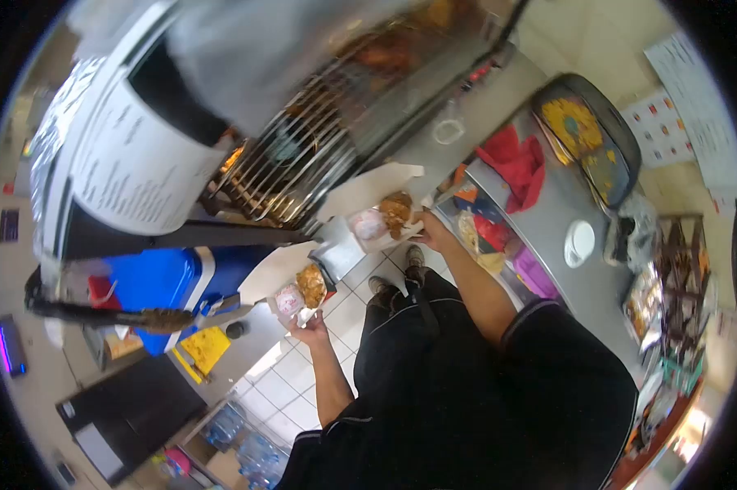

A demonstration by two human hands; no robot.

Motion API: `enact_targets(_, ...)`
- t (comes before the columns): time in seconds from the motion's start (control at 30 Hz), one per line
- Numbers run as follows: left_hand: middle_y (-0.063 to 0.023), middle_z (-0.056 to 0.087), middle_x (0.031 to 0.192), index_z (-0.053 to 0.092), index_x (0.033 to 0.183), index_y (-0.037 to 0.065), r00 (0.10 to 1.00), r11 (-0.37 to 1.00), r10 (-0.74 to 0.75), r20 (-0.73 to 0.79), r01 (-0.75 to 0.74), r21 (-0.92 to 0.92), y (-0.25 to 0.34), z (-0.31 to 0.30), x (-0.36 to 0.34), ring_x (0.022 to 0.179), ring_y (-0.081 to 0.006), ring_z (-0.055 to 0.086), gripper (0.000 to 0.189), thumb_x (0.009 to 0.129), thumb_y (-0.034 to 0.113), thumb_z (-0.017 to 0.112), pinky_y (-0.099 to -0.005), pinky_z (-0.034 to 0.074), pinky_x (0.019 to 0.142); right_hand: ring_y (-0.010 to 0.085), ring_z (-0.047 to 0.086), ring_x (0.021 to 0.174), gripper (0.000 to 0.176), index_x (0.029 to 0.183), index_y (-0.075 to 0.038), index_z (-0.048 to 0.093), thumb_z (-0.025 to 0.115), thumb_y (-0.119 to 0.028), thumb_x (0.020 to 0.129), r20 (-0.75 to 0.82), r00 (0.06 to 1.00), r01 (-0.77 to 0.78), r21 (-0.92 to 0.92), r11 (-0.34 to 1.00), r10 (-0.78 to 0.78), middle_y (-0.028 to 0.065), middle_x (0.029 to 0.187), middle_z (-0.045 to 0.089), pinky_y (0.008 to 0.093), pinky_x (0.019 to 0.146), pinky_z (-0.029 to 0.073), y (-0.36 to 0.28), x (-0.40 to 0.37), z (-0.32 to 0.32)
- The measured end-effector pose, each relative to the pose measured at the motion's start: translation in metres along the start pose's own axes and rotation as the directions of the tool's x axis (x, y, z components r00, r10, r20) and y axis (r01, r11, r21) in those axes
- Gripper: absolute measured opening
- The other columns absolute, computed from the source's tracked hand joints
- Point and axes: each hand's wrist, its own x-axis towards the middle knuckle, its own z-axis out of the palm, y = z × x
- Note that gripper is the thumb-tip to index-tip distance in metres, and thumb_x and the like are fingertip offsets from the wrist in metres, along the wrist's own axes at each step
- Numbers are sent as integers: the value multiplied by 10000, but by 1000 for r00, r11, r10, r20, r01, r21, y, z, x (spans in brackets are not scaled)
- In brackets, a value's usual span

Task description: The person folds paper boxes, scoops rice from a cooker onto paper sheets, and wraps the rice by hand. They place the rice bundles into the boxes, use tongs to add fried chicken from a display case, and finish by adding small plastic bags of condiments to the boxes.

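Observation:
My left hand [310, 328] grips the lower edge of an open white takeout box [264, 279]. Inside that box lie a piece of fried food [310, 286] and a round white wrapped item [289, 300] with pink print. A second open box [354, 196] is held at its right side by my right hand [435, 231]. It contains browned fried food [396, 214] and another white wrapped item [368, 224]. Both lids stand raised, facing away from me. The fingers of both hands are partly hidden under or behind the boxes.
A lit display case with wire racks [291, 155] stands ahead. On the right, a metal counter [540, 220] holds a red cloth [517, 167], a white lid [579, 243] and a black backpack [589, 139]. A blue cooler [152, 282] and a yellow item [203, 351] are at left.

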Motion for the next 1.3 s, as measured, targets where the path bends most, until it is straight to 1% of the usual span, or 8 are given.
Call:
enact_targets(0.13,-223,557,1372,453,1412,3,991,994,-104,87,108,-37,7,-2,-7,1226,-401,575,675,779,187,595,-578,523,946,351,502,1228,932,1550,-213,230,623,-120,710,26,997,71,52,996,-72,119,1391,422,551,982,500,10,-13,7)
enact_targets(0.27,-246,489,1438,390,1454,-9,956,990,-139,259,131,50,12,-2,-9,1289,-428,517,746,762,173,601,-594,488,996,364,512,1220,903,1544,-230,248,601,-113,722,-16,998,55,169,984,-53,109,1409,392,561,978,515,37,13,-6)
enact_targets(0.37,-226,372,1542,277,1545,56,923,968,-242,299,252,2,14,-7,0,1400,-440,397,887,730,154,613,-662,344,1133,365,522,1216,875,1534,-226,263,588,-109,730,-26,997,77,233,970,-72,106,1423,383,563,959,531,28,-26,3)
enact_targets(0.53,-247,356,1540,240,1557,71,822,961,-273,500,205,188,2,30,-48,1399,-468,378,896,751,140,626,-705,345,1101,355,538,1209,888,1538,-226,234,595,-114,735,-2,992,123,268,956,-127,119,1415,434,569,959,531,31,-51,-31)
enact_targets(0.73,-231,406,1505,280,1537,66,819,934,-343,460,246,260,-57,53,-96,1386,-436,410,897,724,107,658,-658,354,1126,332,550,1197,947,1572,-117,144,603,-108,744,-77,984,179,338,924,-162,137,1392,459,579,1000,502,16,-110,-122)
enact_targets(1.03,-207,449,1474,328,1514,72,720,824,-538,438,338,455,-204,122,-186,1365,-419,439,874,707,131,658,-607,369,1142,313,588,1151,810,1524,-130,278,543,-96,760,-243,916,398,438,806,-320,157,1330,517,510,918,541,-14,-287,-298)
enact_targets(1.07,-234,455,1475,339,1496,3,647,810,-530,549,192,555,-226,129,-199,1381,-419,424,751,803,175,573,-600,364,1139,314,588,1152,811,1525,-130,276,542,-102,760,-293,896,437,446,781,-334,157,1339,513,508,920,539,-10,-307,-316)
enact_targets(1.3,-135,614,1251,536,1281,50,453,368,-870,195,332,869,-378,157,-273,1184,-320,594,517,799,223,609,-498,466,1057,328,607,1131,629,1415,-80,407,528,-141,800,-570,748,652,533,539,-341,144,1258,574,530,968,518,95,-390,-441)
